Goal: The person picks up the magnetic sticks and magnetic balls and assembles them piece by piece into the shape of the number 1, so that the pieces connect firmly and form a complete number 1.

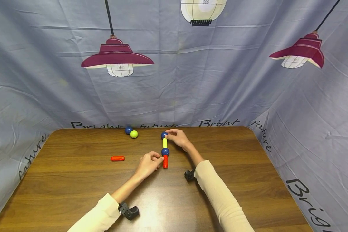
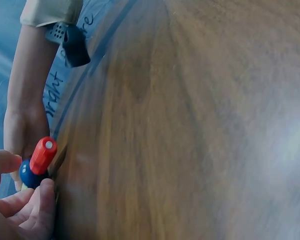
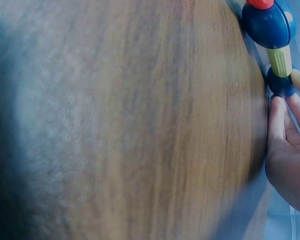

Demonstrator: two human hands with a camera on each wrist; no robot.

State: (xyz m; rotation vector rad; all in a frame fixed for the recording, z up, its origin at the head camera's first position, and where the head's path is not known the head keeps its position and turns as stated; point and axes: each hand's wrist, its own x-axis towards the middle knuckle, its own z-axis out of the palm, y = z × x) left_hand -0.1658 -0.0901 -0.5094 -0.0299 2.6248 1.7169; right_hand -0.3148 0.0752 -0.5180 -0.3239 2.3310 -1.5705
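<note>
A joined row of toy pieces lies on the table in the head view: a far blue ball [image 1: 164, 135], a yellow-green rod [image 1: 165, 143], a second blue ball [image 1: 165, 151] and a red rod [image 1: 165, 162]. My right hand [image 1: 178, 138] pinches the far ball between thumb and fingers; the right wrist view also shows this ball [image 3: 281, 82]. Close by the left side of the red rod is my left hand [image 1: 148, 164], its fingers loosely bent. In the left wrist view its thumb and fingertips stand apart, and the red rod [image 2: 43, 155] shows a pale dot on its end.
Another red rod [image 1: 117, 158] lies left of my left hand. Near the table's back edge, a blue ball [image 1: 129, 130] sits beside a yellow-green ball [image 1: 134, 134]. A grey printed curtain [image 1: 168, 80] hangs behind the wooden table [image 1: 75, 180]. Both wrists carry black cameras.
</note>
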